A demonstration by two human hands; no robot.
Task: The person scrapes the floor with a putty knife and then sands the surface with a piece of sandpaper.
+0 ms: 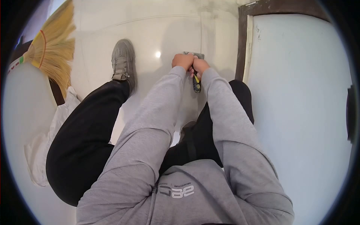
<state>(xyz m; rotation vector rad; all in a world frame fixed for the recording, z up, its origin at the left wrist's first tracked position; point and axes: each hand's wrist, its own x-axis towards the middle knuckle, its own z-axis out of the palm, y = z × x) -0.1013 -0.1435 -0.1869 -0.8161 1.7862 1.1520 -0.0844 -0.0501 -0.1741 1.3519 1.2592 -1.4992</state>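
Nearest, our black-trousered legs [82, 150] spread either side, crumpled white material [42, 157] beside the left one. Ahead, a scraper [197, 85] sits at the floor [146, 26] inside our closed left hand [182, 60] and right hand [201, 65]. Its handle points back toward us, the long axis running nearly straight ahead to the blade [200, 56]. A dark frame [241, 48] borders the right; a broom [54, 45] occupies the far left.

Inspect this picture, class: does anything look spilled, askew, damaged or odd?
Yes: grey smudges darken the otherwise pale, glossy floor beyond the black-and-yellow tool; their cause is unclear. Dark scuffs also mark the pale panel at right, near its brown frame.
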